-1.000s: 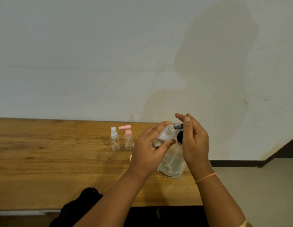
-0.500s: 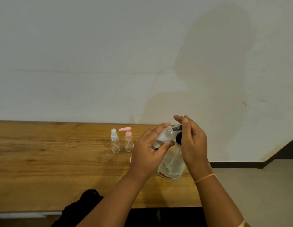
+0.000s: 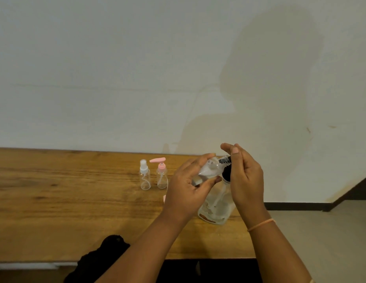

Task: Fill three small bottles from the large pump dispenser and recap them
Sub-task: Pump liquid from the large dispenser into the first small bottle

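1. Head view, hands: the left hand (image 3: 190,186) has its grip closed round a small clear bottle (image 3: 207,169). Fingers curl over the bottle's top and the thumb presses from below. The bottle is tilted, its upper end leaning toward the right hand.
2. The right hand (image 3: 246,176) stands edge-on with its fingers nearly straight and pointing up. Its grip is loose and wraps nothing, and the palm side lies against the black pump head (image 3: 226,173). The thumb is hidden.
3. The large pump dispenser (image 3: 216,205), clear-bodied with a dip tube visible inside, stands on the table (image 3: 55,201) near its right end. It sits below and between the two hands.
4. The tilted bottle meets the pump head between the hands. Whether liquid is flowing I cannot tell.
5. Two more small bottles stand upright side by side, left of the hands and nearer the wall (image 3: 116,68). One is a spray bottle (image 3: 144,176) with a white top and the other a pink pump bottle (image 3: 162,176), and both are capped.
6. A pink cap (image 3: 164,198) peeks out on the table just beside the left hand.
7. A black cloth (image 3: 104,254) lies over the table's near edge.
8. An orange wristband (image 3: 261,224) circles the right wrist.
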